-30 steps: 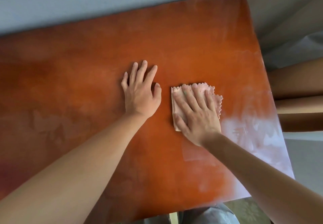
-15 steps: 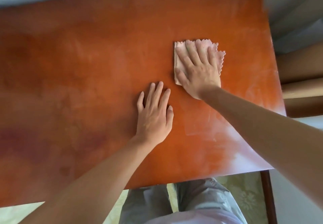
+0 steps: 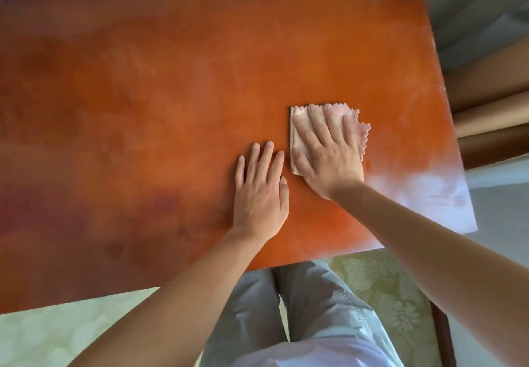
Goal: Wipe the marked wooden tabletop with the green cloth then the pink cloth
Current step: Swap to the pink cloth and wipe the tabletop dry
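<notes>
The right hand [image 3: 329,157], its grip flat and spread, has drawn the folded pink cloth [image 3: 357,122] back toward the reddish-brown wooden counter's [image 3: 143,109] near right corner. The left hand [image 3: 260,192] rests open alongside. Pink-cloth wiping looks underway.

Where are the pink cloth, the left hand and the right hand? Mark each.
pink cloth [image 3: 361,130]: head view, frilled right edge.
left hand [image 3: 260,195]: head view, back of hand.
right hand [image 3: 333,157]: head view, back of hand.

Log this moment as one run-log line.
stage: pink-cloth pass | right hand flat on pink cloth | left hand flat on tabletop | green cloth: unseen
</notes>
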### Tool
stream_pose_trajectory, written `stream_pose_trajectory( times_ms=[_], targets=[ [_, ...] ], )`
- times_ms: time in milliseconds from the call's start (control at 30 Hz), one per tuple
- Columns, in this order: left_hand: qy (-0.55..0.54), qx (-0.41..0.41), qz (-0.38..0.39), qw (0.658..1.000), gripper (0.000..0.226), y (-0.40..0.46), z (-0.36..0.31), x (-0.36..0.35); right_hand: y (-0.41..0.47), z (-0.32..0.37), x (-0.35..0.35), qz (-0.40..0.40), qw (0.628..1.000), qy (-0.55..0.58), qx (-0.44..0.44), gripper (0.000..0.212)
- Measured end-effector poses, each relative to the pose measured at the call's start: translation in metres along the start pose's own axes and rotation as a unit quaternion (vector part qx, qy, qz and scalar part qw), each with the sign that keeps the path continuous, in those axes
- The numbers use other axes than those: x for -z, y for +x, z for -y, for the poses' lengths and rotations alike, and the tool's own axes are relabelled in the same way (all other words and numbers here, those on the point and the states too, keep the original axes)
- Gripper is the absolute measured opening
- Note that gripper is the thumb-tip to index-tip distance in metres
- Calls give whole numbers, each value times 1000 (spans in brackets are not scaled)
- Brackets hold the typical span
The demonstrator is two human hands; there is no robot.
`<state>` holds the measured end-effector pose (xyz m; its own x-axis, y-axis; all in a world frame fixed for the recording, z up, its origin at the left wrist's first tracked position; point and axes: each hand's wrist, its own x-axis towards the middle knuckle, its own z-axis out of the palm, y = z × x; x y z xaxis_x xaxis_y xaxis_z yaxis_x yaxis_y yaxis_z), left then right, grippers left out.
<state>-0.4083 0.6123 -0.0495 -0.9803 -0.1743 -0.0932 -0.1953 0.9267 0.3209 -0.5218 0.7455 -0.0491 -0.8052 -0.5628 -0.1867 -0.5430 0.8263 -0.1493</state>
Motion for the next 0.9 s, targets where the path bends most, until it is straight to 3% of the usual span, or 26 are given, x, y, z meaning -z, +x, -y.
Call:
stream_pose_trajectory(
  times_ms=[267,700,900],
  targets=[
    [22,-16,-23,999,53,-23,4,-12,-107,27,-35,-51,998,28,-17,63],
    [-45,-31,-36,998,62,-25,5,-6,-98,18,-36,-52,999,1,0,64],
    [-58,-34,-54,996,59,-27,6,-4,-122,48,-43,-56,998,26,-8,62]
  ],
)
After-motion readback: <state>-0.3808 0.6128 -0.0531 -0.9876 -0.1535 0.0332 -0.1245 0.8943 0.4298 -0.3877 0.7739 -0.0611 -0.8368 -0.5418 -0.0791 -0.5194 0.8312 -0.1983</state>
